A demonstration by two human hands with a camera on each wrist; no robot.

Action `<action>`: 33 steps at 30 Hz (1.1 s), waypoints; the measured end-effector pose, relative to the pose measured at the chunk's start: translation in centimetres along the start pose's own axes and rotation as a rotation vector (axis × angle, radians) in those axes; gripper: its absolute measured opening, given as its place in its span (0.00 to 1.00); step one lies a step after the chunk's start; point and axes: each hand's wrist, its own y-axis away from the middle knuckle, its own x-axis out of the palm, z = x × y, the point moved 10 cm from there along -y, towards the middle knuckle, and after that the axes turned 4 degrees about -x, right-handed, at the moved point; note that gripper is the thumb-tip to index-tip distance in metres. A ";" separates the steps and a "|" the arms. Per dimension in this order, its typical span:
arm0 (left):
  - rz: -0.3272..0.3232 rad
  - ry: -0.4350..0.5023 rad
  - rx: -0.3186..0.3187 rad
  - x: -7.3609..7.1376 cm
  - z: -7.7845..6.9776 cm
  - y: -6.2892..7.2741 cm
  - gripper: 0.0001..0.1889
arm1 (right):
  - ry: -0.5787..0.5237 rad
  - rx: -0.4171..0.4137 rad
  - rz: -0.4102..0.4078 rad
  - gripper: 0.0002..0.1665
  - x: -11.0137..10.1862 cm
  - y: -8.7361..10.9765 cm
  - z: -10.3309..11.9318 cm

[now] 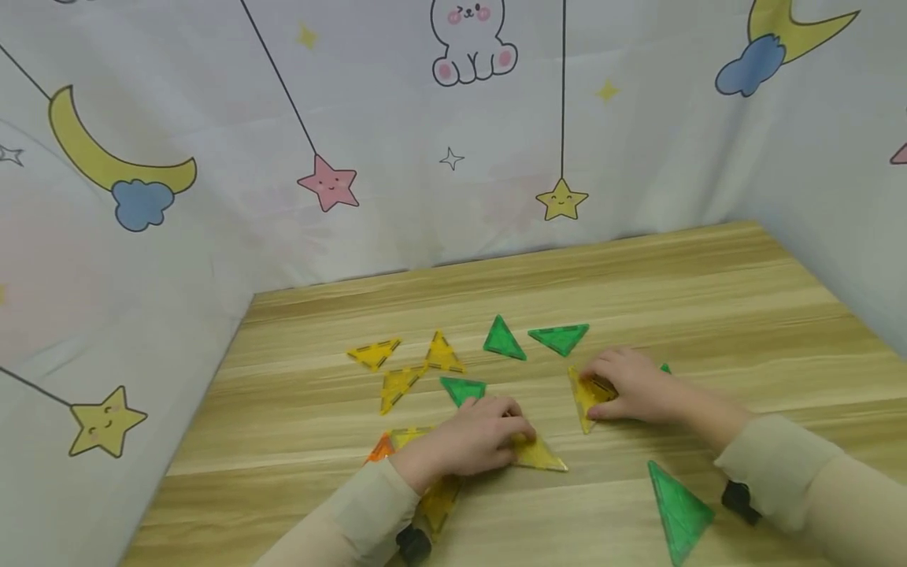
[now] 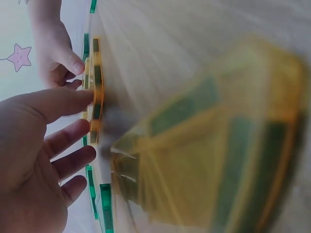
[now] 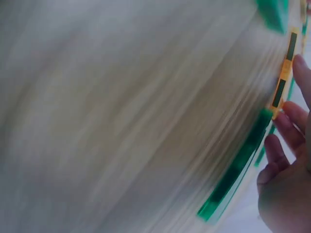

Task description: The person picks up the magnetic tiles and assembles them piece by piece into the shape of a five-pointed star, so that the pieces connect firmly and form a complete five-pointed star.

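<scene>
My left hand [image 1: 471,441] holds a yellow triangular magnetic tile [image 1: 540,455] low over the wooden table, fingers bent over its left part. In the left wrist view the thumb meets the edge of this tile [image 2: 98,82]. To the right, my right hand [image 1: 627,387] grips another yellow triangular tile [image 1: 580,400] between thumb and fingers; its edge [image 3: 285,70] shows in the right wrist view. Under my left forearm lie a yellow tile [image 1: 441,504] and an orange tile [image 1: 381,449], partly hidden by the sleeve.
Green triangular tiles lie behind the hands, including one [image 1: 503,340] and another [image 1: 560,339]. A larger green triangle [image 1: 679,512] lies near my right sleeve. Several yellow triangles [image 1: 374,354] sit at back left. A patterned cloth [image 1: 397,197] hangs behind the table [image 1: 708,276].
</scene>
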 end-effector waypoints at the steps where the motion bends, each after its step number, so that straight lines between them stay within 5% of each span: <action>1: -0.010 -0.007 -0.005 -0.1 0.1 -0.1 0.15 | -0.004 -0.011 0.004 0.31 0.2 -0.1 0.4; 9: -0.092 -0.064 -0.144 -0.9 1.6 -0.4 0.12 | -0.040 -0.054 0.019 0.34 1.4 -0.3 2.5; 14: -0.061 -0.091 -0.217 -0.7 2.2 -0.7 0.13 | -0.052 -0.067 0.022 0.35 2.1 -0.7 3.5; 25: -0.048 -0.132 -0.242 -0.6 2.3 -0.9 0.17 | -0.048 -0.079 0.010 0.35 2.7 -1.5 5.1; 33: -0.013 -0.114 -0.293 -0.1 2.3 -1.2 0.35 | -0.116 -0.055 0.056 0.36 3.0 -1.6 5.2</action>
